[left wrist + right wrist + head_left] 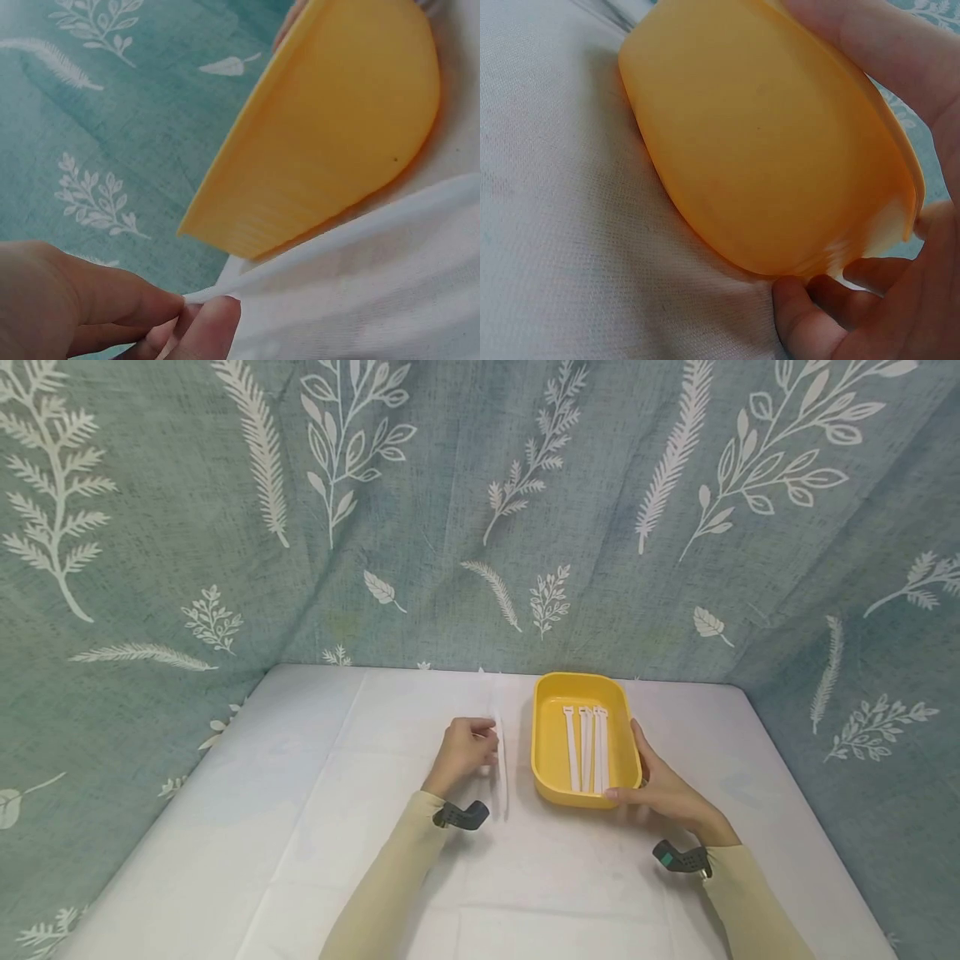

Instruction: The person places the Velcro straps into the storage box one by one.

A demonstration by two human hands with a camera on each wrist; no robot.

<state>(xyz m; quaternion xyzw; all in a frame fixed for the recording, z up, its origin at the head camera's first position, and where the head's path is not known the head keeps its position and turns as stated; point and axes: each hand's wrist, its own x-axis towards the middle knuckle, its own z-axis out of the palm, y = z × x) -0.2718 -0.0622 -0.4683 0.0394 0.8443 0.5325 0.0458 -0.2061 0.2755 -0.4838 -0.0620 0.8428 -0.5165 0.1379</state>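
Observation:
My left hand [463,753] pinches a raised fold of the white tablecloth [502,768] between thumb and fingers. The left wrist view shows this cloth ridge [330,232] running from the fingertips [214,322] past the yellow tray [330,120]. At the tray's right side, my right hand [663,785] grips it, with the thumb over the rim at the near corner and the fingers around the outer wall. Several white cable straps [572,747] with slotted heads lie lengthwise inside the tray [551,777]. In the right wrist view, the fingers [802,319] curl at the tray's lower edge.
A blue-green curtain [450,510] with white leaf prints hangs behind the table and along both sides. The white cloth shows flat crease lines to the left and in front of the hands. Each wrist wears a dark strap-on device [461,815].

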